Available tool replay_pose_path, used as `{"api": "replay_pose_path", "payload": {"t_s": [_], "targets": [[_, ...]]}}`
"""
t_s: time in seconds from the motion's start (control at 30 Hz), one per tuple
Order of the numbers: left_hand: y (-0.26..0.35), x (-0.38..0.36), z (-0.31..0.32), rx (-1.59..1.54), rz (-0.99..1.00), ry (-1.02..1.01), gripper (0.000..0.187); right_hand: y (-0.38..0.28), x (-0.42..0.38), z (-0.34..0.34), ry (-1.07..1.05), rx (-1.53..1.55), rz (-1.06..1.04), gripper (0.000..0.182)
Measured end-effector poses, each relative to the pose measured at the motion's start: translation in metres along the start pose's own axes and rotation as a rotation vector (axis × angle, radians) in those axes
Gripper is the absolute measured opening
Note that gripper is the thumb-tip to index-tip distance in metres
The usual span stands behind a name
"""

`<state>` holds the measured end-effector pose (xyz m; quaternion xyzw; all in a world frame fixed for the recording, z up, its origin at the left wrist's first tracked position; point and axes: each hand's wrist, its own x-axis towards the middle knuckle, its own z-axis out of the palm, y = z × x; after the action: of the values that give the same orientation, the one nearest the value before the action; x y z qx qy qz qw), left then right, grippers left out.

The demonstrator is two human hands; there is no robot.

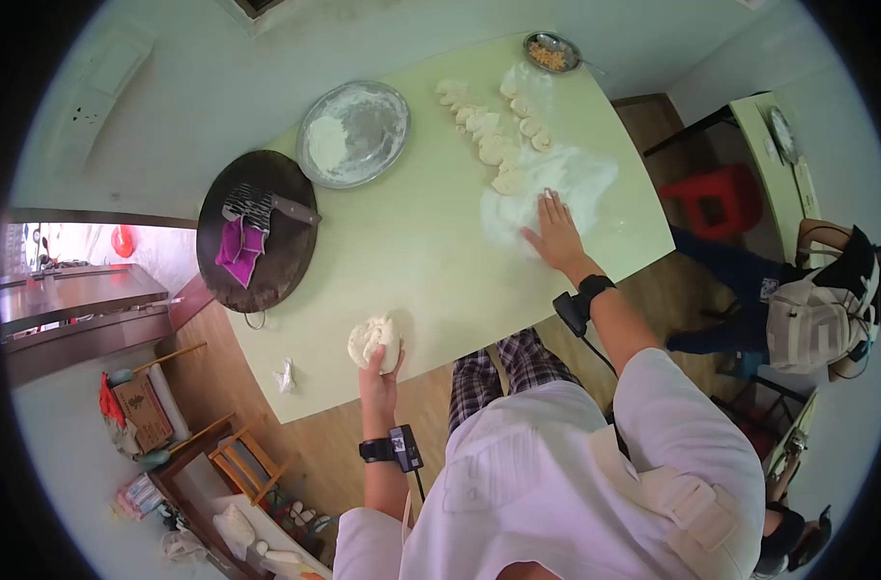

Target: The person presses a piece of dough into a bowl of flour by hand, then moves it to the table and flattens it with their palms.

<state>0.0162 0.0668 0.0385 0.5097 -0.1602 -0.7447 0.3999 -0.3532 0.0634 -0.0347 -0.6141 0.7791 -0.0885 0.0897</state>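
Note:
A rounded lump of dough [369,340] is at the table's near edge, with the fingers and thumb of my left hand [381,375] closed around its near side. My right hand [558,236] lies palm down, fingers spread, on a patch of white flour [590,179]; nothing shows in its grasp. Just beyond it, smaller dough pieces [496,148] form a long row, with a shorter row of dough pieces [530,127] alongside.
A metal pan with flour [380,145] stands at the back, and a metal bowl of orange-brown filling [550,53] at the far corner. On a dark round board [257,198] lie a cleaver [295,210] and a purple cloth [240,249]. Another person [808,314] is at right.

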Motion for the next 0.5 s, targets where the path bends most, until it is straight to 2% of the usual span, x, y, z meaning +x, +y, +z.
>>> {"api": "replay_pose_path", "payload": {"t_s": [0.13,0.23,0.3,0.5], "targets": [[0.007,-0.007,0.005,0.063,0.014,0.045,0.046,-0.027,-0.006,0.005,-0.046,0.051,-0.049,0.069],[0.010,-0.008,0.015,0.068,0.025,0.049,0.046,-0.052,-0.014,0.009,-0.049,0.098,-0.145,0.068],[0.009,-0.007,0.022,0.071,0.029,0.053,0.046,-0.069,-0.019,0.010,-0.160,0.153,-0.245,0.067],[0.004,-0.010,0.028,0.139,0.024,0.070,0.046,-0.122,-0.035,0.024,-0.178,0.201,-0.467,0.066]]}}
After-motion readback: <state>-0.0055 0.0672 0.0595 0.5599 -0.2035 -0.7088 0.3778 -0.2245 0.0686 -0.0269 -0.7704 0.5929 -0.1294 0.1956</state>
